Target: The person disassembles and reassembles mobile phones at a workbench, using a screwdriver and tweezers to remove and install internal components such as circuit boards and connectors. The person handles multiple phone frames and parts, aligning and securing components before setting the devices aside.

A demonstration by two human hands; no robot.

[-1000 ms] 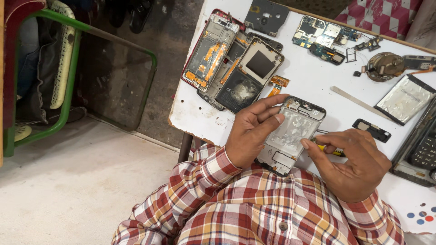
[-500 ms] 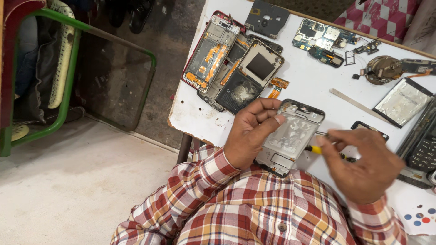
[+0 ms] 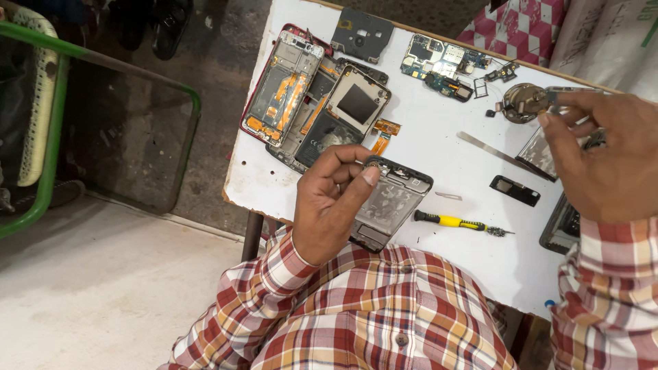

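Note:
My left hand (image 3: 329,205) is shut on a stripped phone frame (image 3: 394,202), thumb on its top edge, holding it tilted over the near edge of the white table (image 3: 445,147). A yellow-handled screwdriver (image 3: 452,221) lies on the table just right of the frame, with no hand on it. My right hand (image 3: 603,157) is raised at the far right, its fingertips drawn together beside a round metal part (image 3: 521,103). Whether those fingers pinch anything is not clear.
Two opened phones (image 3: 284,85) (image 3: 343,113) lie at the table's far left, a dark back cover (image 3: 361,33) and a circuit board (image 3: 439,65) behind them. A metal strip (image 3: 493,151) and a small black piece (image 3: 515,190) lie mid-table. A green metal frame (image 3: 51,171) stands on the floor to the left.
My right hand has let go of the screwdriver, which now lies on the table, and has lifted away to the far right. My left hand still holds the phone frame.

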